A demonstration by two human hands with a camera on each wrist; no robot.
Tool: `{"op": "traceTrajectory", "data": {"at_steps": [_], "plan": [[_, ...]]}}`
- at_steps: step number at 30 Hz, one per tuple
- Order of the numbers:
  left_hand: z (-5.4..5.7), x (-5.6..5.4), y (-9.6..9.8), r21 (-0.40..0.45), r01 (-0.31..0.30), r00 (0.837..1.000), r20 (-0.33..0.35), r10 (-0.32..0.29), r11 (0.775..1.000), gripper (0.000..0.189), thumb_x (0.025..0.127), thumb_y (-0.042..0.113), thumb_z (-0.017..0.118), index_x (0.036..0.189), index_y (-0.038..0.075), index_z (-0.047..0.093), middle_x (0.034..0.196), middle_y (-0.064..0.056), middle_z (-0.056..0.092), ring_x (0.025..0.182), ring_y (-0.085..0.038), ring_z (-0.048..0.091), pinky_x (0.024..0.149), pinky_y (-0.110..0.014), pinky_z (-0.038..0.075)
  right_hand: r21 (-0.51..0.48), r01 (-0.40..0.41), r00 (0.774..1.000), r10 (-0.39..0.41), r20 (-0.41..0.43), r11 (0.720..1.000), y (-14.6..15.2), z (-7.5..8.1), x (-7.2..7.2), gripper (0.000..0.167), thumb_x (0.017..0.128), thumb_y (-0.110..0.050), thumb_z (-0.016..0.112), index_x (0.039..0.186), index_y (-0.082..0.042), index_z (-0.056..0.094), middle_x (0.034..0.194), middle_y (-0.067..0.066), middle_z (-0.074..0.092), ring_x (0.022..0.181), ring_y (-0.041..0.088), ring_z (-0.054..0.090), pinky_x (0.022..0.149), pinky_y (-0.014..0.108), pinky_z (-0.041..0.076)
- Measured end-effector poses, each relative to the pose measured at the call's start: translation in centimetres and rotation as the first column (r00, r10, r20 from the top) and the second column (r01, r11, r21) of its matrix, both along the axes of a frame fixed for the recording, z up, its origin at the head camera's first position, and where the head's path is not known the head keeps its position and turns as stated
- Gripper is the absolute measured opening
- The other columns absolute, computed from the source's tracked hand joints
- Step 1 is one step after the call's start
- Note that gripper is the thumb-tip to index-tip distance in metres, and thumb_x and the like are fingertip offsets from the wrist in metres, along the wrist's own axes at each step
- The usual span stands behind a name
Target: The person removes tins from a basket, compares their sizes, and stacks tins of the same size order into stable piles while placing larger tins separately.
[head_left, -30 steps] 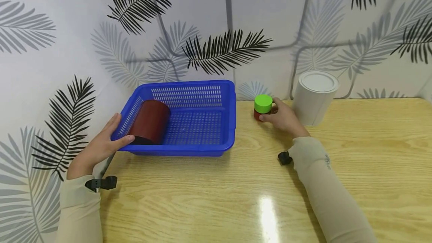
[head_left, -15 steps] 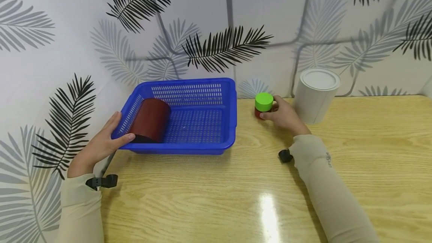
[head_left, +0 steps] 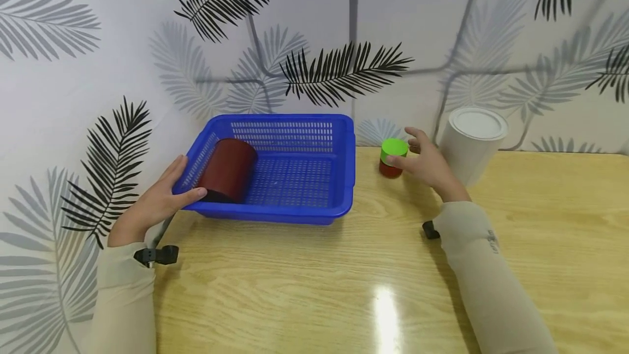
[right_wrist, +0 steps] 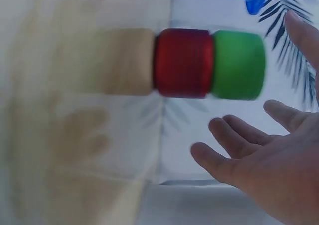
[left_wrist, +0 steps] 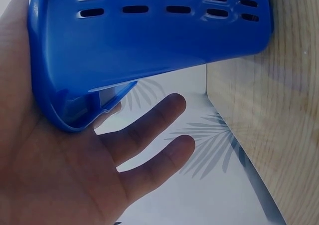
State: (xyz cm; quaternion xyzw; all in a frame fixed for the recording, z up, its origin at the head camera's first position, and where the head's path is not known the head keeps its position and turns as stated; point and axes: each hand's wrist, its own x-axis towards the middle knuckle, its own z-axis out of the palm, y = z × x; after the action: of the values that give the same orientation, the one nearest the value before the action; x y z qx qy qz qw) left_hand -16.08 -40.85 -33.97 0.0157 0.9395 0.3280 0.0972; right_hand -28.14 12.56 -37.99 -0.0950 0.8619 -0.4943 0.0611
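Note:
A small red jar with a green lid (head_left: 392, 158) (right_wrist: 207, 64) stands on the wooden table (head_left: 344, 277) between the blue basket (head_left: 350, 179) and a white canister (head_left: 472, 143). My right hand (head_left: 426, 161) (right_wrist: 259, 165) is just right of the jar with its fingers spread and apart from it. A dark red cylinder (head_left: 228, 171) lies on its side in the basket's left end. My left hand (head_left: 162, 201) (left_wrist: 75, 175) cups the basket's (left_wrist: 149, 35) front left corner, palm against it, thumb along the rim, fingers straight.
The basket's left corner hangs past the table's left edge (left_wrist: 234, 120). A wall with a leaf pattern (head_left: 319, 26) stands right behind the basket, the jar and the canister. Bare tabletop stretches toward me and to the right.
My right hand was holding the jar; now its fingers have spread and come off it. My left hand stays on the basket corner. The view has shifted slightly.

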Motion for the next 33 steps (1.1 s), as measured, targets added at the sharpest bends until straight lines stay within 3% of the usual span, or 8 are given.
{"op": "traceTrajectory", "data": {"at_steps": [9, 12, 17, 24, 33], "plan": [[-0.2, 0.0, -0.1, 0.022, 0.007, 1.000, 0.000, -0.007, 1.000, 0.106, 0.096, 0.050, 0.065, 0.161, 0.015, -0.011, 0.167, -0.009, -0.018, 0.151, -0.038, -0.013, 0.112, -0.071, 0.005, -0.044, 0.037, 0.988, -0.043, -0.145, 0.998, -0.9, 2.6, 1.3, 0.091, 0.091, -0.047, 0.073, 0.162, -0.014, 0.025, 0.163, 0.014, 0.026, 0.149, 0.034, 0.023, 0.114, 0.060, 0.024], [-0.2, 0.1, -0.2, 0.028, 0.007, 1.000, -0.003, -0.006, 1.000, 0.106, 0.096, 0.051, 0.065, 0.161, 0.015, -0.011, 0.167, -0.008, -0.019, 0.151, -0.038, -0.013, 0.112, -0.071, 0.005, -0.040, 0.030, 0.981, -0.037, -0.192, 0.999, -1.6, 3.7, 1.6, 0.090, 0.092, -0.050, 0.071, 0.162, -0.020, 0.025, 0.163, 0.012, 0.028, 0.149, 0.032, 0.025, 0.115, 0.059, 0.023], [-0.2, -0.1, -0.3, 0.024, 0.008, 1.000, -0.014, -0.008, 1.000, 0.107, 0.096, 0.051, 0.065, 0.161, 0.014, -0.011, 0.167, -0.009, -0.018, 0.151, -0.038, -0.012, 0.112, -0.071, 0.006, -0.028, -0.020, 0.976, 0.013, -0.219, 0.999, -3.5, 6.1, 1.9, 0.090, 0.091, -0.055, 0.069, 0.163, -0.032, 0.020, 0.163, 0.010, 0.029, 0.149, 0.033, 0.026, 0.116, 0.059, 0.023], [0.2, -0.4, -0.3, 0.031, 0.018, 0.999, -0.029, -0.017, 0.999, 0.106, 0.095, 0.049, 0.066, 0.162, 0.015, -0.009, 0.167, -0.010, -0.016, 0.151, -0.038, -0.011, 0.112, -0.070, 0.007, -0.016, -0.083, 0.960, 0.075, -0.268, 0.996, -7.6, 9.5, 1.4, 0.085, 0.095, -0.051, 0.067, 0.163, -0.030, 0.021, 0.161, 0.012, 0.033, 0.146, 0.036, 0.032, 0.114, 0.056, 0.028], [0.0, -0.1, -0.3, 0.058, 0.017, 0.999, -0.033, -0.015, 0.998, 0.106, 0.095, 0.048, 0.067, 0.162, 0.012, -0.007, 0.167, -0.012, -0.015, 0.151, -0.038, -0.011, 0.113, -0.069, 0.004, 0.025, -0.206, 0.944, 0.206, -0.258, 0.978, -14.0, 11.0, 0.7, 0.081, 0.097, -0.044, 0.065, 0.163, -0.022, 0.024, 0.155, 0.013, 0.043, 0.141, 0.026, 0.041, 0.111, 0.052, 0.035]]}}
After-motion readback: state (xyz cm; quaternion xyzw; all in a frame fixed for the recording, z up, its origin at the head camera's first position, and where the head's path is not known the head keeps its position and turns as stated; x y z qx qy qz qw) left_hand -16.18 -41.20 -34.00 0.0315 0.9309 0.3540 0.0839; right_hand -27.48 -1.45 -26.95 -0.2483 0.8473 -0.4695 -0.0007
